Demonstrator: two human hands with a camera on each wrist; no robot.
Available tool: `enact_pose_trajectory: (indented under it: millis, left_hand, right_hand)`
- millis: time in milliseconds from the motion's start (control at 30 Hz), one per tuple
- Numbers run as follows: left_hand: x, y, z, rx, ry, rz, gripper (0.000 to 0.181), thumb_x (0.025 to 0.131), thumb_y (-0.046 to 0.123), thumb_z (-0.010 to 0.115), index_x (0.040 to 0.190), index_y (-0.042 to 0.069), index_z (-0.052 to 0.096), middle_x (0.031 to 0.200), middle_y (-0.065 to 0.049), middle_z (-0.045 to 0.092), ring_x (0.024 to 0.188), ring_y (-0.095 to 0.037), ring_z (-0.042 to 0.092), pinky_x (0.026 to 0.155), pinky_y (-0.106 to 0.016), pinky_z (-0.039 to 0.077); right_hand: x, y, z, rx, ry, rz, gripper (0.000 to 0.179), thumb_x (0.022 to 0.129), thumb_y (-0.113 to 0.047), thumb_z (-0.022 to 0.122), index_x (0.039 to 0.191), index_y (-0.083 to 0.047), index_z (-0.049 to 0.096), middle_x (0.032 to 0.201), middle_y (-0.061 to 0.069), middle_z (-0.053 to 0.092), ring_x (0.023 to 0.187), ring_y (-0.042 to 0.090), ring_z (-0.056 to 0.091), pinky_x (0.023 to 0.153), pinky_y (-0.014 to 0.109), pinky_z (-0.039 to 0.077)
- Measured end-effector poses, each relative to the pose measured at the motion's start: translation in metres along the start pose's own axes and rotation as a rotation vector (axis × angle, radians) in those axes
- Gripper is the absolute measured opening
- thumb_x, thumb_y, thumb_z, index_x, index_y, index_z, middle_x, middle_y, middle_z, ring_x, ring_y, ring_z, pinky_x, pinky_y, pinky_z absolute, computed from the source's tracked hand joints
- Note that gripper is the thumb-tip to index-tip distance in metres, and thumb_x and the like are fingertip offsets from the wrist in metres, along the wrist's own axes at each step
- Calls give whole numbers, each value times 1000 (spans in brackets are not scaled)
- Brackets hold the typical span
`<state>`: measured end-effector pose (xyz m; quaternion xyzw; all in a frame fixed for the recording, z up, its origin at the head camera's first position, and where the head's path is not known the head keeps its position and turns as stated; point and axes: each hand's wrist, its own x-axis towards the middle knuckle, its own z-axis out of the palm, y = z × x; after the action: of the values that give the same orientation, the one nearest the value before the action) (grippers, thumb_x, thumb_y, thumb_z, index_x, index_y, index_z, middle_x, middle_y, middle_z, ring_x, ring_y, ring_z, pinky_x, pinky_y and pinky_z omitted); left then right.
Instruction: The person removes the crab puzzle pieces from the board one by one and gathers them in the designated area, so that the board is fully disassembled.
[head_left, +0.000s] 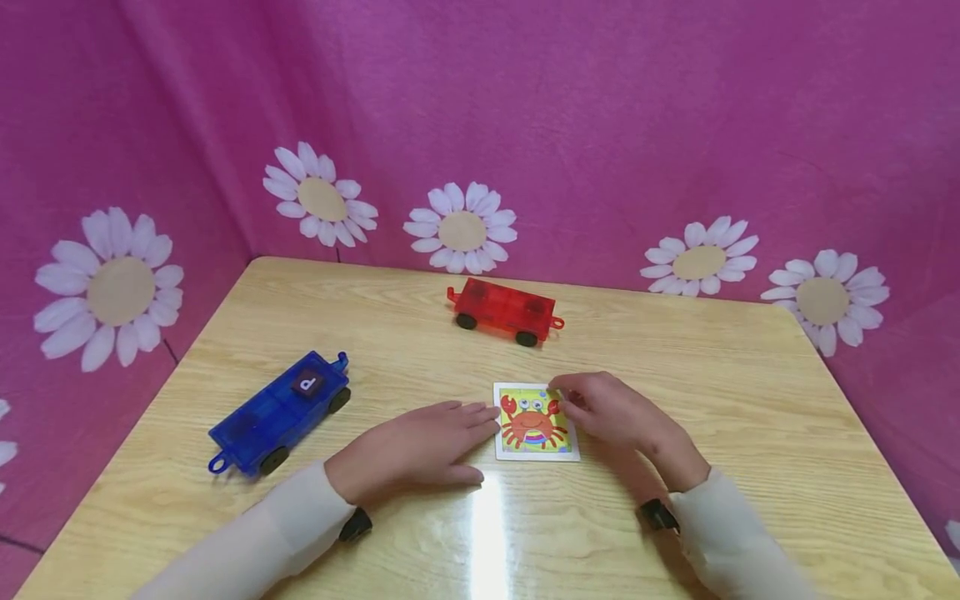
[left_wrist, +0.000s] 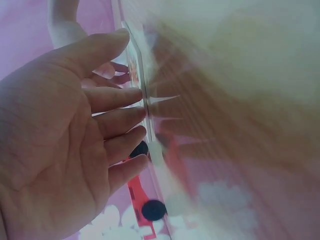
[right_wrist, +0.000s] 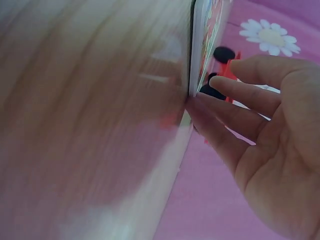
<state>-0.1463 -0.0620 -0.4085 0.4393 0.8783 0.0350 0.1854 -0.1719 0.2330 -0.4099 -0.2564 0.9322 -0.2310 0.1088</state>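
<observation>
A square picture board (head_left: 534,429) with a white border, showing a red crab on yellow, lies flat on the table in the head view. My left hand (head_left: 423,442) is palm down at its left side, fingers extended and the tips right at the border. In the left wrist view, those fingertips (left_wrist: 135,114) line up along the board's thin edge. Over the upper right corner sits my right hand (head_left: 611,410), its fingers loosely bent. The right wrist view shows its fingers (right_wrist: 215,117) spread, with some tips at the board's edge (right_wrist: 196,50).
A blue toy train wagon (head_left: 277,412) with black wheels and a dark letter tile stands at the left. Farther back is a red wagon (head_left: 506,310). The wooden table (head_left: 712,358) meets a pink curtain (head_left: 570,125) with white daisies behind it.
</observation>
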Motion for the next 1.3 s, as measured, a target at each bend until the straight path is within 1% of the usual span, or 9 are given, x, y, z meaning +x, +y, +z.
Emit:
enact_pose_trajectory:
  millis: [100, 200, 333, 500, 667, 833, 967, 1200, 1300]
  left_hand:
    - [-9, -6, 2, -57, 11, -13, 74, 102, 51, 59, 161, 13, 38, 167, 1, 29, 153, -16, 23, 121, -37, 23]
    - [-18, -12, 1, -112, 21, -29, 72, 102, 49, 60, 160, 14, 39, 166, 1, 32, 153, -16, 25, 120, -38, 26]
    - [-25, -17, -1, -148, 12, -70, 69, 101, 46, 62, 159, 13, 43, 164, 0, 35, 152, -17, 28, 120, -40, 27]
    - [-30, -18, -2, -136, 12, -98, 63, 103, 41, 62, 156, 11, 46, 163, -2, 39, 151, -19, 30, 120, -42, 26]
    - [-35, -20, -2, -146, 33, -121, 62, 102, 38, 63, 155, 10, 47, 162, -3, 40, 150, -21, 32, 120, -43, 27]
    - [-39, -21, -1, -144, 38, -109, 66, 102, 38, 63, 157, 8, 43, 163, -6, 38, 150, -22, 32, 119, -44, 28]
    - [-40, -20, 0, -131, 50, -102, 65, 102, 38, 63, 157, 7, 44, 163, -7, 39, 150, -23, 32, 119, -44, 28]
    - [-41, -17, -3, -119, 52, -108, 63, 101, 36, 65, 155, 7, 47, 161, -7, 42, 150, -23, 34, 119, -44, 29]
    - [-40, -17, -4, -111, 54, -107, 61, 101, 36, 65, 153, 8, 50, 161, -7, 42, 149, -24, 35, 118, -44, 30]
  right_hand:
    - [6, -8, 3, 12, -3, -2, 29, 99, -11, 66, 127, -4, 70, 99, -1, 67, 86, 17, 57, 79, 36, 52]
    - [11, -14, 6, 19, -6, -28, 27, 99, -9, 65, 125, -4, 70, 98, -1, 66, 84, 16, 57, 76, 34, 50]
    - [18, -22, 11, 34, -24, -45, 26, 99, -8, 65, 124, -5, 70, 97, -1, 67, 82, 15, 56, 74, 33, 50]
    - [23, -28, 13, 43, -44, -25, 29, 99, -9, 65, 127, -5, 70, 100, -1, 67, 80, 14, 56, 72, 31, 50]
    - [27, -31, 13, 68, -58, -35, 26, 100, -7, 62, 124, -5, 71, 96, -2, 66, 77, 13, 56, 68, 29, 49]
    - [28, -32, 13, 71, -57, -23, 29, 100, -7, 62, 128, -4, 70, 101, 0, 68, 79, 14, 56, 68, 30, 49]
    - [29, -31, 14, 64, -52, -7, 31, 100, -8, 63, 131, -3, 69, 106, 2, 69, 82, 15, 57, 70, 30, 50]
    - [29, -31, 13, 59, -57, -38, 33, 100, -7, 62, 133, -3, 67, 102, 1, 68, 80, 15, 56, 70, 31, 50]
    - [28, -29, 11, 66, -62, -53, 34, 101, -8, 62, 134, -4, 66, 105, 2, 69, 83, 15, 57, 74, 32, 52]
